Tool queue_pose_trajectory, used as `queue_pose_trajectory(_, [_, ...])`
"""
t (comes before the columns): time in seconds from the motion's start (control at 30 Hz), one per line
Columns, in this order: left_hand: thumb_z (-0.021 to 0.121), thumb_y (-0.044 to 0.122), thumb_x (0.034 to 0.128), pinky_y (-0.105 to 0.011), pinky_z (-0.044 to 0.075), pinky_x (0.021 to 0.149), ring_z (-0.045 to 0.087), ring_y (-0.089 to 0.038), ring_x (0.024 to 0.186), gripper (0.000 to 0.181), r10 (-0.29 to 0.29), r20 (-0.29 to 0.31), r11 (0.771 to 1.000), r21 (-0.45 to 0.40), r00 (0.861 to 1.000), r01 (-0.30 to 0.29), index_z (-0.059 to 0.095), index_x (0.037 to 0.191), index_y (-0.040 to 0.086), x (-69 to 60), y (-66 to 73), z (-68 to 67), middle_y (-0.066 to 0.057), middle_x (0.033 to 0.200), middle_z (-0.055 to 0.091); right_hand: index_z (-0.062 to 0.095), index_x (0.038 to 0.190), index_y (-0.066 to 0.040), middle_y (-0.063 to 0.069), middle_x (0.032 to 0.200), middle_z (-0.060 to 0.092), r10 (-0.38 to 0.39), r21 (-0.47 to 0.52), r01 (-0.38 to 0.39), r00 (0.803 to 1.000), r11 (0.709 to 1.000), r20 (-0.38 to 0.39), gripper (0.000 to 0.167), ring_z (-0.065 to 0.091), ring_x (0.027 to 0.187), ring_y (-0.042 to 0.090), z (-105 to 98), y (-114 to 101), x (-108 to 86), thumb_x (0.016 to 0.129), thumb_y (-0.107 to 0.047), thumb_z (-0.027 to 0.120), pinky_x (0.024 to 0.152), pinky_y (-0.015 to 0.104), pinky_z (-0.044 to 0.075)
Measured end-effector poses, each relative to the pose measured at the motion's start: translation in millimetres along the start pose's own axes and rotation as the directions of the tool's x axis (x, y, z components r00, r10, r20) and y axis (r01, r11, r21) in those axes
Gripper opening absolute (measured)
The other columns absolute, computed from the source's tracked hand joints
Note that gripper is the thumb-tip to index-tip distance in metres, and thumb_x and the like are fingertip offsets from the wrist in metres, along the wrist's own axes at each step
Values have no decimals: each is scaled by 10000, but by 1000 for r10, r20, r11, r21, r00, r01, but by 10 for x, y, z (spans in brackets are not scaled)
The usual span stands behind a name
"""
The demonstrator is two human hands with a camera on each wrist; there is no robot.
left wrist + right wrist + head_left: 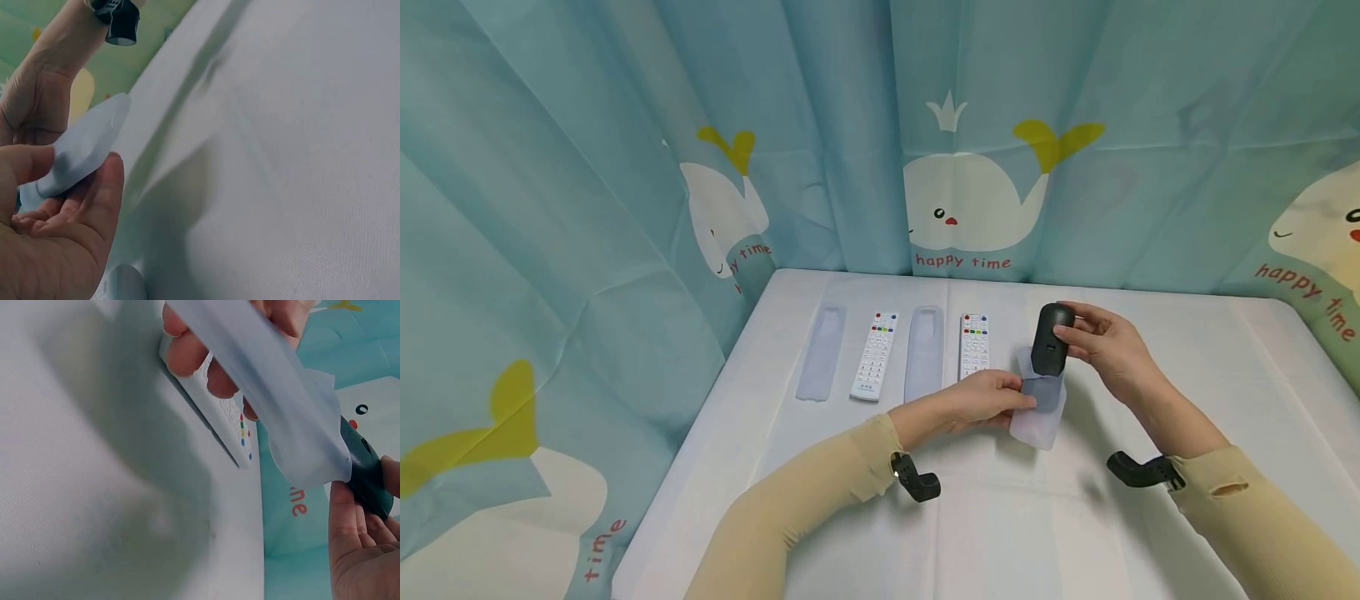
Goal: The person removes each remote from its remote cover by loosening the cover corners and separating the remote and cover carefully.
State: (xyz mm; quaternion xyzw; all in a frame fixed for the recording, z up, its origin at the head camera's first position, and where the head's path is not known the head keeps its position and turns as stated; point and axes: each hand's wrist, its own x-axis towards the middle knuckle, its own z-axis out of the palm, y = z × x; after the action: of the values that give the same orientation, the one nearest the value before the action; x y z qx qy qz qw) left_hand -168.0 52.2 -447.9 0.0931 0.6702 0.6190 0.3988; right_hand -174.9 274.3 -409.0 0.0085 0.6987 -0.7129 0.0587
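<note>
My left hand (981, 398) pinches a translucent silicone remote sleeve (1037, 427) low on its side, fingers behind it and thumb in front. A black remote control (1051, 337), with a rounded end and a small slot, stands partly inside the sleeve's open mouth. Its upper end is held by my right hand (1108, 346), thumb on the near face. In the right wrist view, the dark end of the remote (365, 465) sticks out of the loose sleeve mouth. The left wrist view shows the sleeve (87, 144) between thumb and fingers; the black remote is mostly hidden there.
Left of the hands on the white table (1187, 367) lie two white remotes (872, 358) with coloured buttons and two flat translucent sleeves (822, 350), alternating in a row. The left forearm partly covers the nearer ones. A blue whale-print curtain (842, 125) stands behind the table.
</note>
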Motion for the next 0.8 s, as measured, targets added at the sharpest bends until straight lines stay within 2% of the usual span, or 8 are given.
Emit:
queue_pose_trajectory(0.13, [717, -43, 914, -370, 560, 923, 655, -166, 1043, 489, 8, 2, 1000, -23, 1000, -8, 557, 1376, -38, 11, -15, -14, -82, 1180, 699, 294, 1549, 101, -47, 1071, 659, -2, 15, 2, 1000, 1000, 10, 741, 687, 922, 34, -1, 6, 15, 977, -112, 713, 782, 179, 559])
queue_pose_trajectory(0.23, [717, -83, 897, -381, 550, 949, 650, -176, 1106, 599, 7, 17, 999, -39, 1000, -7, 493, 1451, -48, 15, -24, -22, -107, 1260, 686, 297, 1549, 97, -49, 1064, 666, -1, 31, 0, 1000, 1000, 16, 736, 687, 924, 38, -6, 14, 29, 975, -102, 713, 776, 179, 559])
queue_pose_trajectory(0.5, [709, -102, 897, -356, 572, 887, 676, -180, 1017, 652, 17, 36, 997, -74, 999, -14, 447, 1487, -6, -26, -3, -9, -98, 1106, 729, 302, 1542, 101, -45, 1074, 665, -14, 44, 13, 1000, 999, 21, 719, 682, 943, 39, -14, 26, 44, 978, -92, 704, 789, 182, 559])
queue_pose_trajectory(0.8, [699, -97, 909, -340, 572, 864, 674, -169, 963, 648, 36, 63, 995, -93, 997, -30, 437, 1489, 26, -44, -35, 12, -72, 1032, 731, 312, 1539, 99, -61, 1055, 683, -8, 39, 7, 1000, 999, 17, 717, 687, 933, 34, -20, 30, 47, 974, -91, 711, 785, 179, 559])
